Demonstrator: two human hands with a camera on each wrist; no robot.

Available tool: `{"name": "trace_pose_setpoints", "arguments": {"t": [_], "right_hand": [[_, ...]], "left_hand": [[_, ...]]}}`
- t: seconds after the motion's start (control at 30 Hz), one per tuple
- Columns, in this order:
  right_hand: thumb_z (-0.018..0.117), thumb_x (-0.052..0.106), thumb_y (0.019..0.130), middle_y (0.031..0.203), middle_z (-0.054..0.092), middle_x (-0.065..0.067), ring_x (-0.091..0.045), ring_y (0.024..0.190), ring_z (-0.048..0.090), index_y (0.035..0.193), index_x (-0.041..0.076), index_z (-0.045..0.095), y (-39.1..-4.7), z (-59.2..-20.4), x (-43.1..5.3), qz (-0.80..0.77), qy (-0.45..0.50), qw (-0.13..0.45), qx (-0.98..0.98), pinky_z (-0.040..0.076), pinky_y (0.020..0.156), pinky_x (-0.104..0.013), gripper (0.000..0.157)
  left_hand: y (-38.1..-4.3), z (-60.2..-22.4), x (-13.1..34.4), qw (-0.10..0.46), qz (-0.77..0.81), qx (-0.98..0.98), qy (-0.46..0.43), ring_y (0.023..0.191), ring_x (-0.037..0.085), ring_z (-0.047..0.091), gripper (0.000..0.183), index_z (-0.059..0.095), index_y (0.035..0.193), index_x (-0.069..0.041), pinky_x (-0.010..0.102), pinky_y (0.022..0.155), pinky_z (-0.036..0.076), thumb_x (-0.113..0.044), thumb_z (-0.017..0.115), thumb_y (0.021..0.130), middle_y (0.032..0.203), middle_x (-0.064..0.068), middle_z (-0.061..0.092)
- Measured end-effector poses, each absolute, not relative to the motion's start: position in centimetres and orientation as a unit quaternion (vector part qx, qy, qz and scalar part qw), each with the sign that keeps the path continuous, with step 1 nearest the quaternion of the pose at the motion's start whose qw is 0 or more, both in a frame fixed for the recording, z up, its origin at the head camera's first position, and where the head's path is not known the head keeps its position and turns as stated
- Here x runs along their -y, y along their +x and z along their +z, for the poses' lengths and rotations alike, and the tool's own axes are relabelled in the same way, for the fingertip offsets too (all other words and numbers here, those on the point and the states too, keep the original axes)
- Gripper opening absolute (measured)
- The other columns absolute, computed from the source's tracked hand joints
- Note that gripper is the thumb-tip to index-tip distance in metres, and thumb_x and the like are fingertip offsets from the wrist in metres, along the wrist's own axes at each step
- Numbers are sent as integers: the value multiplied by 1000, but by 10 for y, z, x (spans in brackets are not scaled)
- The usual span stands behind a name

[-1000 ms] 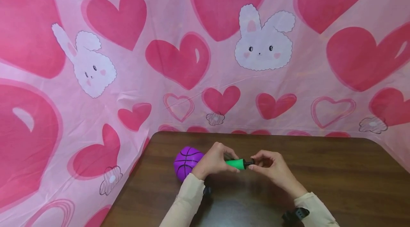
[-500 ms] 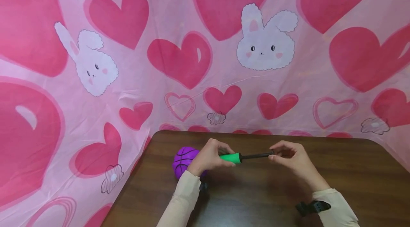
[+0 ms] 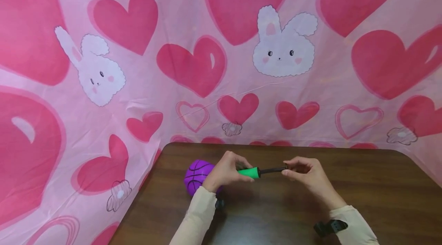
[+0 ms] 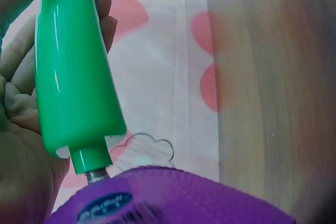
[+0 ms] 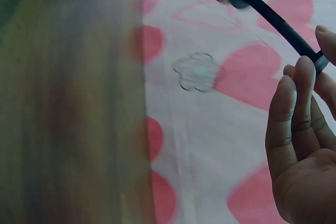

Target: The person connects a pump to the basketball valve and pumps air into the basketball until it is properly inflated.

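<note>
My left hand (image 3: 228, 172) grips the green barrel of a small hand pump (image 4: 79, 72). Its metal nozzle end meets the surface of a purple ball (image 3: 198, 176) with black basketball lines, seen close up in the left wrist view beside a blue oval label. From the barrel's other end, the black plunger rod (image 3: 272, 170) sticks out partway. My right hand (image 3: 307, 172) pinches the black handle at the rod's end between thumb and fingers, as the right wrist view also shows. The ball is partly hidden behind my left hand and wrist.
The brown wooden table (image 3: 373, 191) lies under both hands, with rounded far corners. Behind and to the left hangs a pink cloth (image 3: 241, 76) printed with hearts and rabbits. A black wrist device (image 3: 329, 227) is strapped at the right sleeve.
My right hand first drew the plunger rod out to the right, away from the barrel, then pushed it partway back in. The left hand has shifted slightly left, keeping its hold on the pump.
</note>
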State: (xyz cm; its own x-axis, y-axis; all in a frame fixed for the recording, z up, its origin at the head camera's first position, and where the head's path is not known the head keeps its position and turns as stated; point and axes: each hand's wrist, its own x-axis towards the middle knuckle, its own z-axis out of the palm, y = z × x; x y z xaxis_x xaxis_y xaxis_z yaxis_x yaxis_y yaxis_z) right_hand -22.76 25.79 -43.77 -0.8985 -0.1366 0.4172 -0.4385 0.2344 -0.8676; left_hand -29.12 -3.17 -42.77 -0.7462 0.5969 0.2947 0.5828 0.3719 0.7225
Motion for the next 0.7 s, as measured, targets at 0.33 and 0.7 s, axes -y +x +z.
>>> {"name": "trace_pose_setpoints", "arguments": {"t": [0.33, 0.7], "right_hand": [[84, 6, 85, 79, 72, 9, -7, 67, 63, 105, -1, 78, -229, -456, -227, 565, 183, 89, 799, 55, 58, -26, 23], [81, -3, 84, 76, 71, 11, -9, 64, 65, 101, 7, 76, -227, -431, -266, 546, 206, 134, 801, 56, 59, -27, 20]], "left_hand": [[-285, -434, 19, 21, 415, -826, 382, 70, -2, 60, 26, 84, 96, -9, 16, 71, 57, -15, 96, 73, 87, -3, 81], [-291, -429, 36, 10, 429, -828, 362, 78, 0, 67, 28, 85, 99, -13, 20, 76, 59, -18, 96, 74, 94, -3, 81]]}}
